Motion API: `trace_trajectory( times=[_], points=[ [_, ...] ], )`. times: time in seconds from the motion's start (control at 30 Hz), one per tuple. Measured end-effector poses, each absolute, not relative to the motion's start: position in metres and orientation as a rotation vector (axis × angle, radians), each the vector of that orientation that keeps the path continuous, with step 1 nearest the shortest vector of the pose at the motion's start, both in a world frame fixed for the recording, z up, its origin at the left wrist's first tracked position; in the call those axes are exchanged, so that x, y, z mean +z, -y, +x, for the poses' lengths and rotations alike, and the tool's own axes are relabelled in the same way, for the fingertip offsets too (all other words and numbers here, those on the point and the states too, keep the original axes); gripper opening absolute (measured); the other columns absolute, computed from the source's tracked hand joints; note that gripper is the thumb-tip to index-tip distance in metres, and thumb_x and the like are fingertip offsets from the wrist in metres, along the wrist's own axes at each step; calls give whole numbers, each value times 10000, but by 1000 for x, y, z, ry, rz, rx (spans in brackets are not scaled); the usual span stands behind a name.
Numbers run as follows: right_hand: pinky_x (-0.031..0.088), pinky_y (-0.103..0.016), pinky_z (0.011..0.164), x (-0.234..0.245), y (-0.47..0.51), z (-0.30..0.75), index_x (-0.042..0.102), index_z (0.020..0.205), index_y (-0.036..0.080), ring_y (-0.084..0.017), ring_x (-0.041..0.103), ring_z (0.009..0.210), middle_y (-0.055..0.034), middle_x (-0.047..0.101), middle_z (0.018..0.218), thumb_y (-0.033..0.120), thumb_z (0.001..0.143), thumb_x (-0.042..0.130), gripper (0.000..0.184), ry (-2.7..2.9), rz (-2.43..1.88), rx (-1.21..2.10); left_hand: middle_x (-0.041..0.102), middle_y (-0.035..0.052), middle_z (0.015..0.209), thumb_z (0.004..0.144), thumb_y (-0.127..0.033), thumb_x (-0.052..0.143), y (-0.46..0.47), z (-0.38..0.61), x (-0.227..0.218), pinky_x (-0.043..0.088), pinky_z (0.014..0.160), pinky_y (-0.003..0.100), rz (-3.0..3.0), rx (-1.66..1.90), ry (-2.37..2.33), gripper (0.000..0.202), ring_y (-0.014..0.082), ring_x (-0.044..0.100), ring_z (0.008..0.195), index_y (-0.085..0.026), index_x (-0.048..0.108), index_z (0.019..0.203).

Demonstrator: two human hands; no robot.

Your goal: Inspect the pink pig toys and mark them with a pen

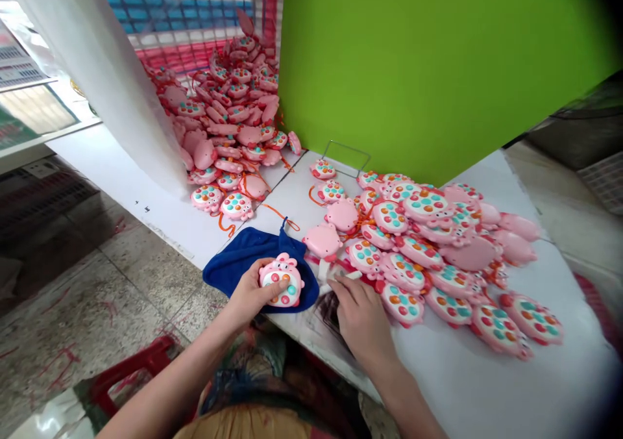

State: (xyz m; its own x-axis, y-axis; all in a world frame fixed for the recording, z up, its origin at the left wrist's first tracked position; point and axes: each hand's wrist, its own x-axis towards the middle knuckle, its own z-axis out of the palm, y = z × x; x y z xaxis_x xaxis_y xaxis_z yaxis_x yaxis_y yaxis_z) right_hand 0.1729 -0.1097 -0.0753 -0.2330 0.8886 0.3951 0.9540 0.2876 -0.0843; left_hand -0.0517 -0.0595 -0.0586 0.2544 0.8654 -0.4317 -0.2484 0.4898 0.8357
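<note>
My left hand (250, 293) is closed around a pink pig-shaped toy (282, 281) with coloured buttons, holding it face up over a blue cloth (243, 257) at the table's front edge. My right hand (360, 312) lies just to the right with its fingers curled down on a small white piece (343, 274) on the table; what it grips is not clear. A dark flat thing (328, 309) shows under that hand.
A heap of the same pink toys (438, 250) covers the white table (487, 380) to the right. A second, larger heap (228, 121) lies at the back left, below a white curtain (97, 56). A green board (428, 62) stands behind. A red stool (131, 367) sits on the floor.
</note>
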Motion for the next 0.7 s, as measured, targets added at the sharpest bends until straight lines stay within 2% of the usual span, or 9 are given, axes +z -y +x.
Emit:
trace_trajectory(
  times=[0.1,0.2,0.4,0.7],
  points=[
    [435,-375,843,-69,121,184,605,1066,147,-223,531,936,-102,620,1001,98,879,439,255,2036,-1696,-286,700,65,972,612,-375,823,59,-52,-56,563,764,355,741,833,-1048,652,211,693,809,-167,491,1134],
    [446,-358,831,-63,137,195,604,996,156,-206,537,899,-89,615,929,151,903,449,181,1917,-1770,-270,702,51,961,611,-374,822,58,-52,-57,563,748,329,783,819,-1085,649,196,689,790,-169,507,1141],
    [453,-322,772,-62,157,195,616,930,178,-182,534,828,-60,593,862,262,919,482,158,1858,-1861,-152,702,48,1005,628,-366,814,56,-53,-59,559,770,317,822,775,-1100,634,192,688,818,-171,514,1151],
    [481,-341,778,-78,145,201,610,1035,168,-219,611,873,-65,674,934,287,895,500,215,1881,-2053,-226,720,39,942,614,-358,826,57,-50,-53,562,755,307,782,795,-1084,634,182,694,772,-171,507,1129]
  ],
)
